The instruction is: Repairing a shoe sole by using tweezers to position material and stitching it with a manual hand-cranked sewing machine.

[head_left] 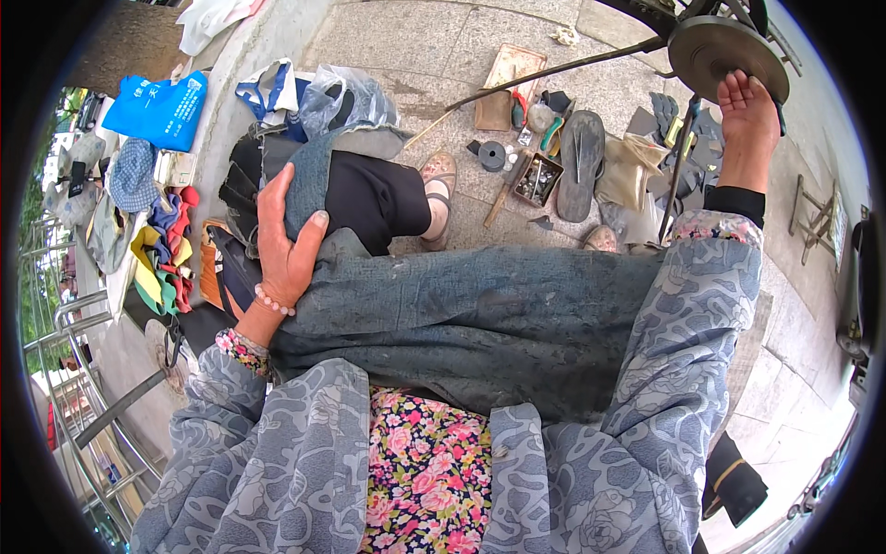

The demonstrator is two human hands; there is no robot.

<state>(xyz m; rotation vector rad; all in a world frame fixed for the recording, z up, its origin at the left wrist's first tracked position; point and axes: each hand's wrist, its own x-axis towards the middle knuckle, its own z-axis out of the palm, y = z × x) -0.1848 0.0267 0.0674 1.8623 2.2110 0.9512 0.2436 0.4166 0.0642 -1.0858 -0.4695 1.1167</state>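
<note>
My left hand [287, 247] lies open on the worn dark denim cloth [480, 291] spread over my lap, its thumb apart from the fingers. A beaded bracelet circles that wrist. At the upper right, my raised right hand [748, 125] has its palm showing and its fingers, slightly bent, against the lower edge of a round metal wheel [724, 57]. Nothing shows in that palm. The wheel belongs to a dark metal machine, mostly cut off by the picture's top edge.
On the paving ahead lie a dark shoe sole [580, 166], a small box of metal bits [538, 178], a hammer [503, 198], a black roll [491, 156] and dark rubber pieces [706, 143]. Bags and a blue bag [157, 111] sit at left, a folding stool [817, 222] at right.
</note>
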